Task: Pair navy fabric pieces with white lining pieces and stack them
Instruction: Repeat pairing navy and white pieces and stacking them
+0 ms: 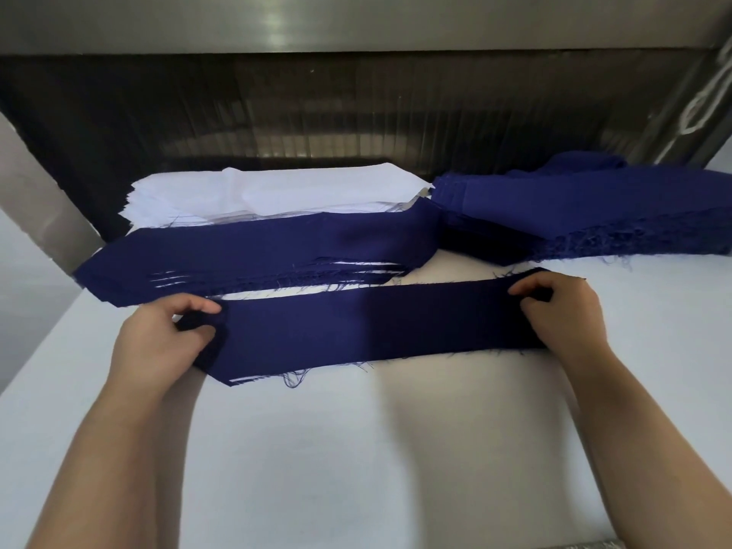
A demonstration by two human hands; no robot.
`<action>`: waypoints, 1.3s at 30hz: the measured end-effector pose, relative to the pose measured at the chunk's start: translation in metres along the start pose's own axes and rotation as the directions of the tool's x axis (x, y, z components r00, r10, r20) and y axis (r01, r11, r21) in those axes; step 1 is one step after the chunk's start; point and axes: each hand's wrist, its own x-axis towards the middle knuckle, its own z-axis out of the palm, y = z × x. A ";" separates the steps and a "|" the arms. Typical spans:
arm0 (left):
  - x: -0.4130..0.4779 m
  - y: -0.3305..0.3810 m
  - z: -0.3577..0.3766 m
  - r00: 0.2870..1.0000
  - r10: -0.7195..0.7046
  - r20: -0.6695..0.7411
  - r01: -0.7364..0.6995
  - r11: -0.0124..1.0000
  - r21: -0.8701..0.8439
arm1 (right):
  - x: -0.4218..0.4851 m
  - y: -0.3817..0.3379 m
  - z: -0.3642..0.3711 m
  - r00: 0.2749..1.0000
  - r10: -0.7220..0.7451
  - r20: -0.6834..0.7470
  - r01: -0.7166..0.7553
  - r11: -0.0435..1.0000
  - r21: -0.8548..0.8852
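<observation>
A white tabletop [356, 449] fills the near part of the view, and both forearms reach across it from the lower corners. Just beyond the bare stretch lies a long navy strip [376, 330], set crosswise with its left end cut to a point. Thin slivers of white lining [285, 293] show along its far edge and under its near left corner. Loose threads hang from its near edge.

Behind it, close but apart, sits a stack of paired pieces [257, 259], navy on top with white edges showing between the layers at the frayed near side. Farther back on the left is a pile of white lining sheets [277, 192]. To the right is a heap of navy pieces [574, 208] with ragged edges. The tabletop ends at a dark opening [277, 112] under a brushed metal hood [356, 21], and a white cord [709, 93] hangs at the far right.

The left hand [158, 342] holds the pointed end of the strip, its fingers [198, 307] curled and pinching the cloth. The right hand [562, 315] grips the square end, knuckles up, its fingers [530, 289] bent over the far edge.
</observation>
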 end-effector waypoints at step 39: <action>-0.001 0.007 0.009 0.982 0.023 -0.187 -0.025 1.000 -0.006 | 0.000 -0.006 -0.001 0.999 -0.006 0.039 0.016 0.967 -0.254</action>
